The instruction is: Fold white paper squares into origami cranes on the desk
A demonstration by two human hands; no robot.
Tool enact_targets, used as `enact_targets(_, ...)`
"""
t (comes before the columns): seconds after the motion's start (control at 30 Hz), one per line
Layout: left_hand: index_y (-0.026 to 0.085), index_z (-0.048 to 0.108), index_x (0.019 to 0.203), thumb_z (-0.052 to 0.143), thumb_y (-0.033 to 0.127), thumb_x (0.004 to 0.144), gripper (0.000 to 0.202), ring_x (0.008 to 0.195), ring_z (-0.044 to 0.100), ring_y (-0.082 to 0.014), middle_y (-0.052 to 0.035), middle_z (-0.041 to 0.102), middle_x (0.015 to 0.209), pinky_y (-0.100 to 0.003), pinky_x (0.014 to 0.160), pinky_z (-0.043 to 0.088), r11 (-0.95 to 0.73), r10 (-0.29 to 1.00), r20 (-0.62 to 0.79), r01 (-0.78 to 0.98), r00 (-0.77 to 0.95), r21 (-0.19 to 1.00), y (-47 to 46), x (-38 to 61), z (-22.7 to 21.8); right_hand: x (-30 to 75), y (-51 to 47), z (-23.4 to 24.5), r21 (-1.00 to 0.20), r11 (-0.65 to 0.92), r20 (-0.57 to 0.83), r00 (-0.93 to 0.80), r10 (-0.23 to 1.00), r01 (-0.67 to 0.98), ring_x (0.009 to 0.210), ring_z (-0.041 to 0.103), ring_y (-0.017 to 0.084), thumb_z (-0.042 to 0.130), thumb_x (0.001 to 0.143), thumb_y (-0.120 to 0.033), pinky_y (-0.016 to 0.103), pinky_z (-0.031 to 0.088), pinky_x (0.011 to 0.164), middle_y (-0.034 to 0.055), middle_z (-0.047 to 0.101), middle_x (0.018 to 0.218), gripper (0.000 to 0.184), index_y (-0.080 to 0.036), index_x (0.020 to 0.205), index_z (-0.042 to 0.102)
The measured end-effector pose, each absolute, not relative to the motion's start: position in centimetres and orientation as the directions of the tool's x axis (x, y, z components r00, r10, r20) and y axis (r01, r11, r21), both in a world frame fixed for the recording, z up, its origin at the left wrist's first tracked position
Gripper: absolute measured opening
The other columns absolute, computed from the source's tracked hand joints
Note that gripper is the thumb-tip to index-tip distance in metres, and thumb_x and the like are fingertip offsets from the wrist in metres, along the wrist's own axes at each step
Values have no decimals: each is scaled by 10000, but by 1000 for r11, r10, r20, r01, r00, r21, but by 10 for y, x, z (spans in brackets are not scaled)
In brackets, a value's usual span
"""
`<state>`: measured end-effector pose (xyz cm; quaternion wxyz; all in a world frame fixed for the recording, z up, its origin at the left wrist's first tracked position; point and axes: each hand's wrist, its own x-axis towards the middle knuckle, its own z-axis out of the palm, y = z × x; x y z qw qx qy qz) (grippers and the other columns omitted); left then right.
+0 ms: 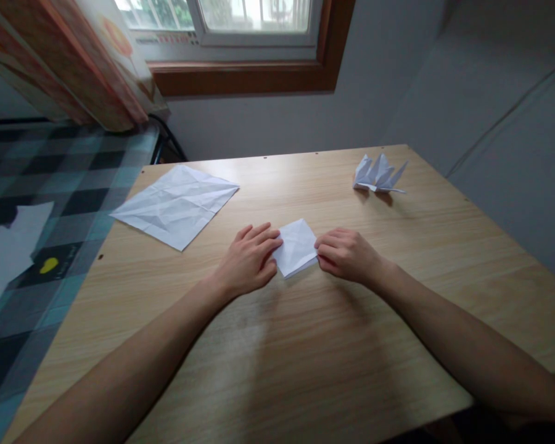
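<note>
A small folded white paper [297, 245] lies in the middle of the wooden table [305, 345]. My left hand [250, 259] rests on its left edge, fingers close together and pressing down on the paper. On the right edge, my right hand [346, 254] pinches the paper with curled fingers. Both forearms reach in from the near edge of the table.
A creased, unfolded white sheet [176, 205] lies at the table's far left. A finished white origami figure [378, 174] stands at the far right. A checked bedspread [50, 203] with a white paper [9, 246] lies to the left, and grey walls close the back and right.
</note>
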<state>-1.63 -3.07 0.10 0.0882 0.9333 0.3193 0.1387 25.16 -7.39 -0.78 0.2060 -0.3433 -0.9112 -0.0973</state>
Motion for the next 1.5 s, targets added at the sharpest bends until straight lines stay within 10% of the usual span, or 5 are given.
enact_targets(0.33, 158, 597, 1156, 524, 768, 816, 703, 972, 616, -282, -112, 678, 1036, -451, 901, 442, -844, 529, 365, 520, 766, 130, -31, -16, 0, 249, -70, -18, -108, 603, 502, -481, 719, 790, 786, 594, 215, 506, 933, -127, 320, 445, 703, 93, 677, 828, 155, -160, 853, 635)
enact_targets(0.63, 187, 539, 781, 475, 233, 917, 158, 655, 546, -177, -36, 610, 717, -314, 636, 426, -860, 403, 538, 507, 740, -53, -32, -15, -1, 232, -79, -11, -150, 555, 771, -254, 583, 818, 801, 572, 235, 555, 906, -175, 372, 473, 720, 83, 654, 836, 86, -214, 829, 557)
enact_targets(0.8, 197, 498, 770, 466, 208, 933, 166, 569, 495, -140, 5, 555, 645, -273, 571, 395, -864, 370, 595, 499, 714, -63, -34, -13, -2, 210, -92, -10, -9, 722, 638, -552, 537, 692, 732, 574, 208, 537, 919, -181, 350, 462, 691, 57, 650, 742, 156, -203, 781, 609)
enact_targets(1.23, 210, 484, 901, 541, 260, 919, 79, 572, 484, -142, 14, 552, 660, -287, 542, 367, -941, 134, 692, 310, 709, -135, -39, -8, 2, 194, -85, -13, -124, 667, 308, -611, 730, 735, 1286, 518, 327, 603, 919, -319, 518, 396, 1061, 116, 602, 1384, 403, -214, 1307, 573)
enact_targets(1.5, 249, 575, 1039, 685, 212, 837, 233, 1120, 569, -257, -93, 600, 1222, -400, 851, 520, -919, 20, 769, 314, 639, -238, -37, -13, -3, 203, -86, -10, -91, 665, 277, -622, 732, 742, 1174, 519, 316, 483, 1006, -358, 445, 437, 872, 96, 632, 1331, 315, -247, 1275, 604)
